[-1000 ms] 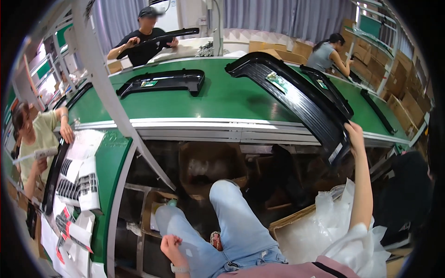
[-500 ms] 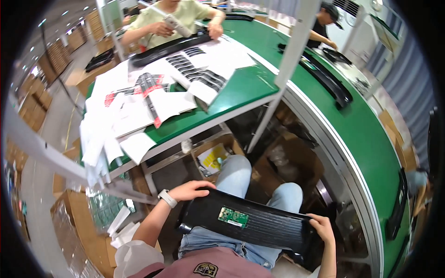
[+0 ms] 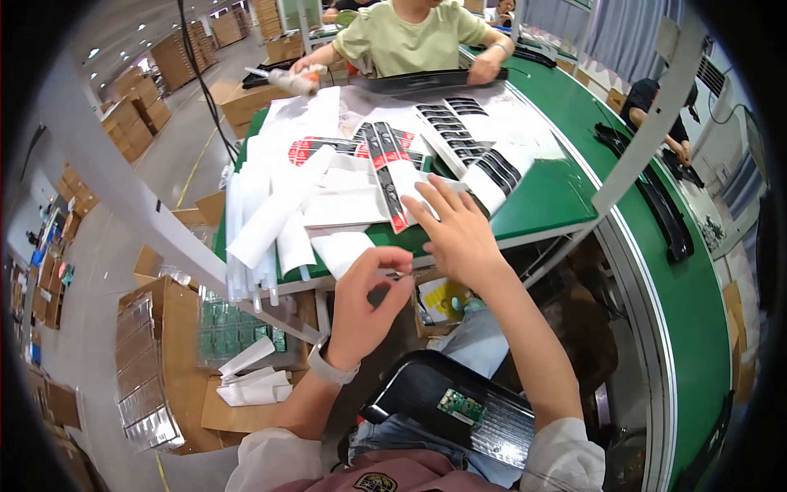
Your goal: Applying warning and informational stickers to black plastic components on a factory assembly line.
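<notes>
My left hand, with a pale band on its wrist, is raised in front of the table's near edge. Its thumb and fingertips are curled together in a pinch; anything between them is too small to make out. Fingers spread, my right hand reaches over the table edge beside the black-and-red label strips and holds nothing. Across my lap lies a long black plastic panel with a green circuit board on it. My right forearm and sleeve cover the panel's right end.
White paper sheets hang over the green table's near left corner. Black strips on white backing lie at right. Opposite, a person handles another black panel. A metal post and curved green conveyor stand right; cartons sit lower left.
Both hands have let go of the black panel and risen to the table's edge. The panel stays on my lap. My view has turned left, and the person opposite has drawn the white tool away from their panel.
</notes>
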A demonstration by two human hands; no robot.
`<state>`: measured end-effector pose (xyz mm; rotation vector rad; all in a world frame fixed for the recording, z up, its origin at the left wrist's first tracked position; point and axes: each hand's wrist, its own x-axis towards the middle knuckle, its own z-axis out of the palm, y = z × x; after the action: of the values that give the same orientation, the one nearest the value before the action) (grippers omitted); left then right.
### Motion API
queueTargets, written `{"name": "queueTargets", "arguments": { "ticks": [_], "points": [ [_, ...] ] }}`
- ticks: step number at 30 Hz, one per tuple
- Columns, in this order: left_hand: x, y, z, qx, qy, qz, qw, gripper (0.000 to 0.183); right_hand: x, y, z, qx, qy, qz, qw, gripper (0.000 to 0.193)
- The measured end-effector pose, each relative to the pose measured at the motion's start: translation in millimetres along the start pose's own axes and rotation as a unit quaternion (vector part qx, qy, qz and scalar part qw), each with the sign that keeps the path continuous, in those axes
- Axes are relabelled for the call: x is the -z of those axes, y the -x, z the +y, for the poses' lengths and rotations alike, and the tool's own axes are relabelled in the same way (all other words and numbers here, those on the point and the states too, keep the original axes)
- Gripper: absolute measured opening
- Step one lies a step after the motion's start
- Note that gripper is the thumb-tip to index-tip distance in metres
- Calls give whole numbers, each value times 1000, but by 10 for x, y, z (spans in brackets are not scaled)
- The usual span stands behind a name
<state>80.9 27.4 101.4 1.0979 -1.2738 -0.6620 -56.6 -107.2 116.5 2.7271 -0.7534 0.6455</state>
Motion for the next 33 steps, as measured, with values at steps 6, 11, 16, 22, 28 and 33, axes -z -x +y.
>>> {"name": "queueTargets", "arguments": {
  "ticks": [6, 11, 16, 22, 28, 33],
  "points": [
    [176, -440, -154, 77, 44, 65, 994, 26, -248, -119, -27, 11, -73, 160, 984, 25],
    [169, -732, -418, 219, 228, 96, 944, 30, -76, 206, -302, 53, -82, 171, 980, 32],
    [54, -633, -409, 128, 64, 40, 989, 15, 101, 321, -321, 42, -228, 178, 956, 31],
    [-110, -369, -123, 12, -3, -31, 999, 28, 181, 240, -220, -48, -210, 261, 941, 31],
    [-130, -334, -144, -38, -80, -84, 993, 27, 221, 351, -212, -79, -256, 234, 935, 25],
    [-199, -334, -262, -33, -45, -66, 996, 27, 186, 382, -188, -101, -304, 246, 915, 24]
  ]
}}
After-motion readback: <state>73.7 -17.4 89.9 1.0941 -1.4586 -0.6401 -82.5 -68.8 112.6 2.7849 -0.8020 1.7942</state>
